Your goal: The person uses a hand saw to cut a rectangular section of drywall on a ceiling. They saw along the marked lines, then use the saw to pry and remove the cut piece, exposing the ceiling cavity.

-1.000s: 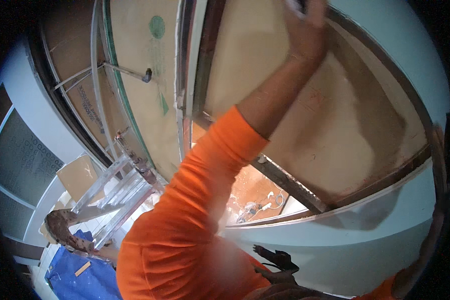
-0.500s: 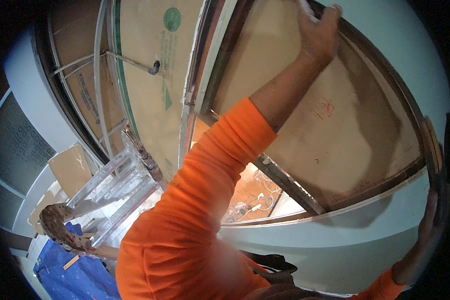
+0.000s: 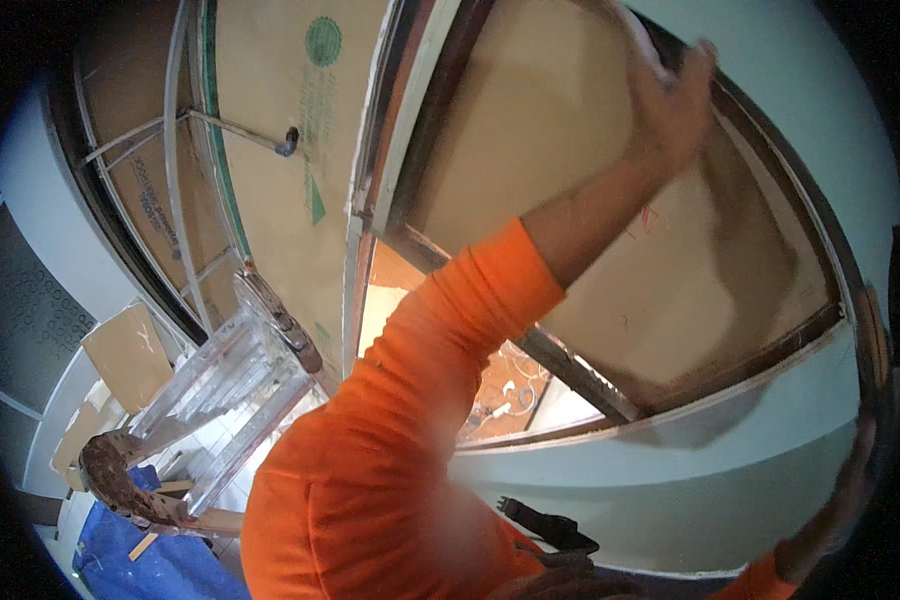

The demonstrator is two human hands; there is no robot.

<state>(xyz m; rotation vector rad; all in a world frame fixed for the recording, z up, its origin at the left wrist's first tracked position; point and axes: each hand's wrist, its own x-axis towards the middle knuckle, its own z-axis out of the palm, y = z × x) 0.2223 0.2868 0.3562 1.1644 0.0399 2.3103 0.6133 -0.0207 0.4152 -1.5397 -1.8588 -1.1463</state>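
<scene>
My left arm, in an orange sleeve, reaches up and right across the view. My left hand [image 3: 675,115] is at the dark brown frame [image 3: 740,95] around a tan board [image 3: 550,120]. Its thumb points up, and something pale and narrow shows along its fingers; motion blur hides what it is. At the right rim, my right hand [image 3: 850,485] is dim and blurred beside a dark upright edge with a brown strip [image 3: 875,335]. Its fingers cannot be made out clearly.
A paint-spattered ladder [image 3: 235,375] stands on the left, above a blue sheet [image 3: 150,555]. Behind it a tan panel [image 3: 280,190] carries a thin pipe [image 3: 240,130]. Through the opening below the board show white cables [image 3: 520,395]. A black buckle strap [image 3: 545,525] hangs by my body.
My left hand has moved right and a little down in the picture, blurring. The ladder and panels have shifted slightly left. My right hand appears slightly lower and more blurred.
</scene>
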